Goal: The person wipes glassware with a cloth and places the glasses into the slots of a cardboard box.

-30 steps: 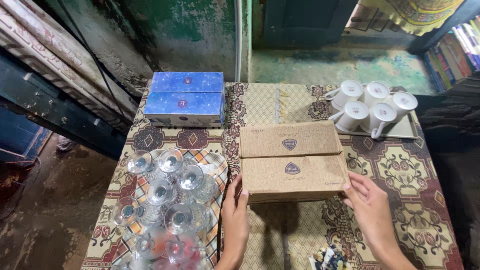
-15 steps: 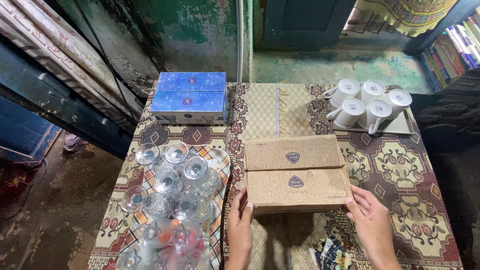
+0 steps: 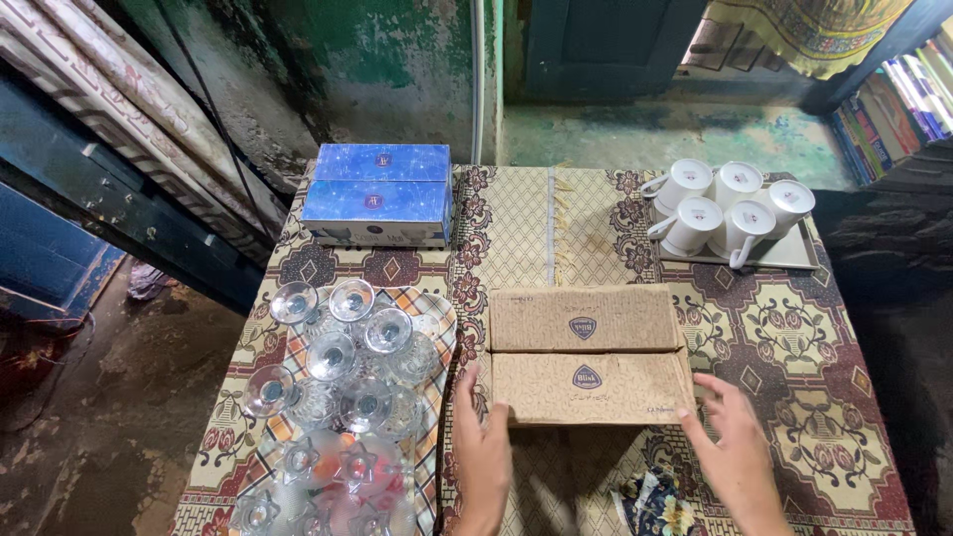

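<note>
**Two hands at a cardboard box on a patterned surface**

Green, worn walls stand behind a surface [image 3: 794, 337] covered by a patterned cloth in cream, maroon and green. Near its front edge sits a closed brown cardboard box [image 3: 588, 355], its two flaps meeting along the middle. The left hand [image 3: 483, 452] rests its fingers against the box's front left corner, grip open. The right hand [image 3: 733, 447] sits at the front right corner with fingers spread and open, touching or just beside the box; which one cannot be told. Left of the box, a checked tray [image 3: 433, 316] holds clear glass cups. At the back left lies a blue box [image 3: 377, 196]. At the back right, white mugs [image 3: 723, 205] stand on a pale tray [image 3: 789, 258].
</note>
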